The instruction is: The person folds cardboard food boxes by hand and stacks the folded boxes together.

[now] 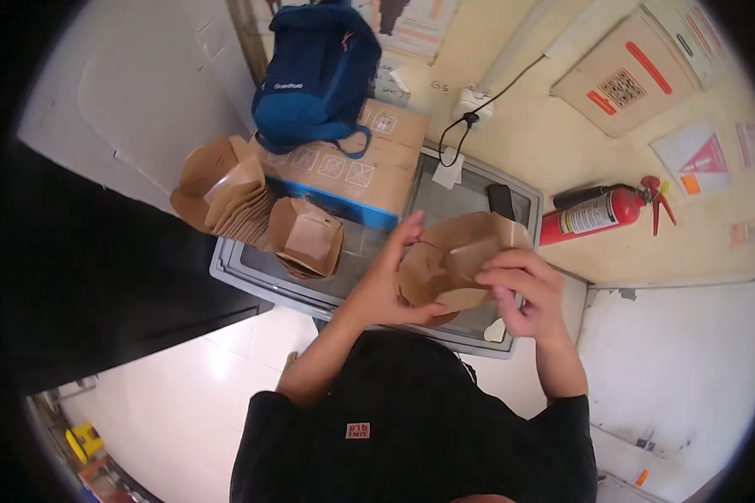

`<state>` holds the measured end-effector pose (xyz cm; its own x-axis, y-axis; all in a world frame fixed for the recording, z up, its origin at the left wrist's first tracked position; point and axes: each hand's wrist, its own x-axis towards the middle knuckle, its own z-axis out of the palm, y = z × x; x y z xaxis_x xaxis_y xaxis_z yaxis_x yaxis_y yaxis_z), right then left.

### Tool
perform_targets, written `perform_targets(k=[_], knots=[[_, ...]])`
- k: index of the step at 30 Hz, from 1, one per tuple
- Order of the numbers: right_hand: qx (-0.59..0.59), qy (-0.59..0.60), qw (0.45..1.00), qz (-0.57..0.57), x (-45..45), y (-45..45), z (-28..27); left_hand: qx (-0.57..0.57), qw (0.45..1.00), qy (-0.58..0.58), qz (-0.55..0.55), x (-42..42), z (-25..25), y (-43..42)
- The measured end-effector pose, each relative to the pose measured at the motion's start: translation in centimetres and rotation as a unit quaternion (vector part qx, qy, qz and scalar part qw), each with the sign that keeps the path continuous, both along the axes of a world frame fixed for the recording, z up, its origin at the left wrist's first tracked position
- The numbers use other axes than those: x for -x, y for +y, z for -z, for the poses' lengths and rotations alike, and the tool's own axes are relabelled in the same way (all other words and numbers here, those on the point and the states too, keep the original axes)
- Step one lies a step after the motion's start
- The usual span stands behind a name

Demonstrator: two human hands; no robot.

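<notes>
A brown paper food box [460,256] with its flaps up is between my two hands, above the grey glass-topped surface. My left hand [384,289] spans its left side, thumb along the near edge and fingers at the far side. At the right flap, my right hand [524,289] has its fingers bent over the box wall, thumb below. Left of my hands stands a short stack of formed boxes [308,239]. Farther left, a long row of nested brown boxes [226,189] leans over on its side.
A blue backpack [315,80] rests on a large cardboard carton [386,159] at the back. Behind the box in my hands lies a black phone [500,201]. A red fire extinguisher [600,212] is by the wall at right, and a black cable [512,90] hangs from a socket.
</notes>
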<state>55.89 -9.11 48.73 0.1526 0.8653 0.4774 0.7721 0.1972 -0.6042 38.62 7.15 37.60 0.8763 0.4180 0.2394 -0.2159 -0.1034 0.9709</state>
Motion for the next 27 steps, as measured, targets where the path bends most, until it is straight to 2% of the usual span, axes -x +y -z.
perform_targets(k=[3,6,7,8,10,11,13,16,18,19,22,25,27], knots=[[-0.076,0.064,0.995,0.026,0.2,-1.9,2.5,0.265,0.962,-0.056,-0.031,-1.1,1.8,-1.8],[-0.072,0.096,0.988,0.101,2.2,-2.4,4.4,0.178,0.979,-0.093,0.038,-1.4,4.5,-4.2],[-0.122,0.073,0.984,0.111,2.2,-2.4,5.0,0.129,0.984,-0.110,0.055,-1.7,4.6,-4.5],[-0.140,0.121,0.976,0.118,2.4,-2.9,4.9,0.083,0.985,-0.130,0.072,-2.0,4.7,-4.7],[-0.172,0.217,0.951,0.135,2.8,-4.4,4.6,0.084,0.984,-0.142,0.068,-2.4,3.5,-5.2],[-0.154,0.154,0.974,0.059,2.0,-5.3,4.7,0.178,0.974,-0.101,0.095,-2.3,2.8,-5.1],[-0.330,0.128,0.932,0.081,2.5,-4.3,5.9,0.149,0.980,-0.091,0.091,-2.3,2.2,-4.9],[-0.295,0.260,0.914,0.106,2.8,-5.0,6.5,0.139,0.979,-0.098,0.114,-2.2,2.7,-4.4],[-0.176,0.410,0.893,0.061,3.8,-5.0,6.1,0.116,0.981,-0.083,0.129,-2.1,2.4,-5.1],[-0.104,0.373,0.921,0.050,3.9,-5.7,6.3,0.087,0.986,-0.063,0.130,-2.4,1.8,-5.6],[-0.155,0.319,0.935,0.021,3.5,-6.7,8.5,-0.071,0.989,-0.007,0.129,-2.6,1.4,-6.5],[-0.141,0.436,0.879,0.132,4.3,-6.9,8.4,-0.160,0.979,0.015,0.125,-2.1,0.5,-7.5],[-0.122,0.464,0.855,0.197,4.8,-6.3,7.4,-0.161,0.978,0.016,0.132,-2.1,0.8,-7.8]])
